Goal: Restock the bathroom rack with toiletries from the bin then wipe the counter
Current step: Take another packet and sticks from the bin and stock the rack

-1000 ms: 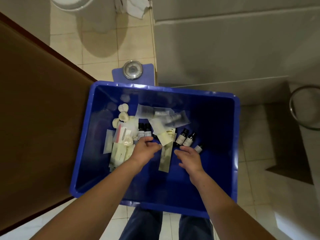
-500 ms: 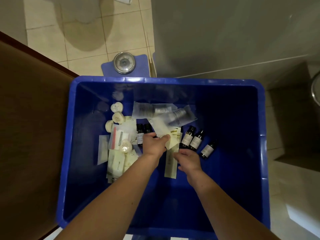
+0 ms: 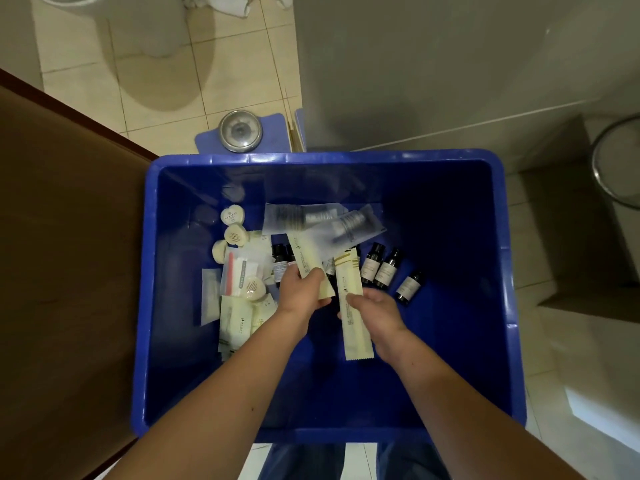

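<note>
A blue plastic bin [image 3: 498, 271] stands on the floor below me, with toiletries on its bottom. My left hand [image 3: 301, 289] grips a cream sachet [image 3: 306, 259] near the middle of the bin. My right hand [image 3: 375, 313] pinches a longer cream sachet with gold stripes [image 3: 351, 306] just to the right. Three small dark bottles [image 3: 381, 268] lie right of my hands. Round wrapped soaps [image 3: 235, 233], clear packets [image 3: 325, 220] and flat white packs [image 3: 239, 320] lie at the left and back. More dark bottles [image 3: 278, 261] are partly hidden behind my left hand.
A brown wooden door [image 3: 69, 271] runs along the bin's left side. A blue scale with a round dial [image 3: 240, 131] sits on the tiled floor behind the bin. A grey wall [image 3: 415, 64] rises beyond, and a round metal ring [image 3: 620, 161] shows at the right edge.
Both hands reached deeper into the bin and closed on cream sachets. The left one took hold of a sachet first, then the right one picked up the striped one.
</note>
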A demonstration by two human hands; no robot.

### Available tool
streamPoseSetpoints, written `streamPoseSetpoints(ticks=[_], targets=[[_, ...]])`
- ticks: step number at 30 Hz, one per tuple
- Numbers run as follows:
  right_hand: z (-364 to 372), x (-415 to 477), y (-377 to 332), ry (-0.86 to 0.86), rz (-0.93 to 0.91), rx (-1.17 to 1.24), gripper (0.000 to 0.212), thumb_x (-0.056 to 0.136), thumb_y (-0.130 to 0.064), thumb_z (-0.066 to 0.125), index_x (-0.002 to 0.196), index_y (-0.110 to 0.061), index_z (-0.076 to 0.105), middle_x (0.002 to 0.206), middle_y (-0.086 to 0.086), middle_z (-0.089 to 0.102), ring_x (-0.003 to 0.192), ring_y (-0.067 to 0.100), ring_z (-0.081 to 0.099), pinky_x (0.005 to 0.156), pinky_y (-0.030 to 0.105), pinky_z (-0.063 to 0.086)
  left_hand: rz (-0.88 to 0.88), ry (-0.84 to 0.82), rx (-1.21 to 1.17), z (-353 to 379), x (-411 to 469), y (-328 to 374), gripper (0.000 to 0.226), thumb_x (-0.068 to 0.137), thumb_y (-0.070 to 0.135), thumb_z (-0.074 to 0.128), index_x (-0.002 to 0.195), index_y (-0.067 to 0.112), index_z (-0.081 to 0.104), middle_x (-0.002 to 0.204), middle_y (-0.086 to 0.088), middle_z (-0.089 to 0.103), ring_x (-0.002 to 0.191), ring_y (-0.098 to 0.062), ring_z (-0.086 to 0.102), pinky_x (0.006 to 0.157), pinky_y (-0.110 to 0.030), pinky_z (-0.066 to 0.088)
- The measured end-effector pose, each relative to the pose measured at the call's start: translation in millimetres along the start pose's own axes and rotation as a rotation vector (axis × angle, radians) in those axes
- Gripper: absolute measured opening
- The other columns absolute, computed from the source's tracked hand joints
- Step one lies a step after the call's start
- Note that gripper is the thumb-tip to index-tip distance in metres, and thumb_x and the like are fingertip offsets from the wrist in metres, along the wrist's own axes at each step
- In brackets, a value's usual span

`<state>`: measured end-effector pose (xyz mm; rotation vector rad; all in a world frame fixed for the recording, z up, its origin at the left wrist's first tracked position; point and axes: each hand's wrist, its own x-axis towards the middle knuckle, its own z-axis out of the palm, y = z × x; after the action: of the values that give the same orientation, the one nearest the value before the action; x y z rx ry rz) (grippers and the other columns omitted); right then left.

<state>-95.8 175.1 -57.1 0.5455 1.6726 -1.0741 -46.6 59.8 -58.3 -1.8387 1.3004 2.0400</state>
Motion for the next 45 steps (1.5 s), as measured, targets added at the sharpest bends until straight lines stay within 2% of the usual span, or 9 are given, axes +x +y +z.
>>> streamPoseSetpoints(ticks=[3,9,14,18,21,26,33,38,45], targets=[[-3.5,-16.2,-4.8,-0.006,0.011,0.058,0.010,0.097,-0.009,0.053,0.104,-0.008,0.060,0.082,0.015,0.066,0.068,0.024,0.065,0.064,0.037,0.055,-0.029,0.000,0.028,-6.4,-16.9,-1.0,0.013,0.091,0.003,0.047,0.095,0.010,0.056,0.085,-0.008,0.059,0.070,-0.021,0.059,0.051,-0.026,0.052],[-15.6,-67.5,-21.7,-0.025,0.010,0.103,0.013,0.098,-0.007,0.050,0.110,-0.007,0.054,0.087,0.016,0.063,0.068,0.024,0.064,0.060,0.035,0.057,-0.093,-0.058,0.057,-17.6,-68.6,3.2,0.022,0.093,0.003,0.044,0.114,0.005,0.049,0.082,-0.011,0.061,0.063,-0.019,0.061,0.051,-0.026,0.054],[-32.5,-118.3,-31.5,-0.054,-0.078,0.101,0.014,0.098,-0.002,0.045,0.108,-0.009,0.052,0.088,0.014,0.061,0.073,0.024,0.064,0.069,0.039,0.056,-0.078,-0.062,0.115,-18.6,-118.1,12.7,0.018,0.093,0.006,0.046,0.111,0.009,0.048,0.079,-0.012,0.062,0.062,-0.019,0.060,0.055,-0.029,0.054],[-51.2,-154.2,-31.9,-0.062,-0.134,0.126,0.018,0.098,-0.005,0.049,0.114,-0.011,0.054,0.093,0.013,0.065,0.079,0.024,0.067,0.073,0.041,0.057,-0.042,-0.118,0.195,-8.8,-157.7,17.4,0.025,0.090,0.005,0.049,0.115,0.009,0.051,0.083,-0.011,0.067,0.070,-0.020,0.063,0.070,-0.034,0.054],[-74.0,-179.5,-31.0,-0.037,-0.185,0.122,0.017,0.097,-0.012,0.052,0.113,-0.013,0.059,0.098,0.010,0.069,0.094,0.027,0.069,0.088,0.046,0.055,0.003,-0.164,0.243,6.0,-186.4,20.9,0.030,0.088,0.003,0.051,0.118,0.007,0.054,0.086,-0.010,0.068,0.072,-0.019,0.063,0.068,-0.033,0.052],[-129.7,-217.0,-24.7,0.064,-0.221,0.237,0.017,0.095,-0.011,0.051,0.111,-0.014,0.057,0.105,0.012,0.068,0.093,0.026,0.069,0.091,0.049,0.054,0.121,-0.246,0.335,47.2,-241.5,28.7,0.035,0.090,0.006,0.049,0.125,0.008,0.049,0.097,-0.013,0.062,0.073,-0.018,0.060,0.061,-0.029,0.049],[-228.1,-283.3,3.5,0.236,-0.269,0.417,0.019,0.092,-0.015,0.046,0.109,-0.020,0.053,0.107,0.012,0.059,0.089,0.023,0.059,0.075,0.034,0.051,0.216,-0.446,0.447,126.8,-325.2,22.5,0.030,0.090,0.005,0.049,0.119,0.006,0.054,0.094,-0.011,0.067,0.075,-0.016,0.063,0.056,-0.023,0.050],[-296.4,-329.2,41.5,0.325,-0.348,0.590,0.021,0.086,-0.014,0.043,0.097,-0.014,0.062,0.080,0.008,0.054,0.066,0.018,0.048,0.061,0.030,0.042,0.211,-0.572,0.480,179.6,-386.9,-4.4,0.027,0.087,0.001,0.050,0.113,0.011,0.050,0.086,-0.011,0.070,0.074,-0.018,0.066,0.063,-0.030,0.053],[-369.9,-378.7,101.5,0.364,-0.455,0.780,0.021,0.090,-0.029,0.057,0.081,-0.010,0.055,0.071,0.002,0.050,0.049,0.011,0.039,0.042,0.024,0.028,0.166,-0.678,0.624,237.2,-455.6,-54.4,0.029,0.086,-0.001,0.032,0.113,0.004,0.039,0.070,-0.008,0.043,0.054,-0.018,0.042,0.052,-0.029,0.041]])
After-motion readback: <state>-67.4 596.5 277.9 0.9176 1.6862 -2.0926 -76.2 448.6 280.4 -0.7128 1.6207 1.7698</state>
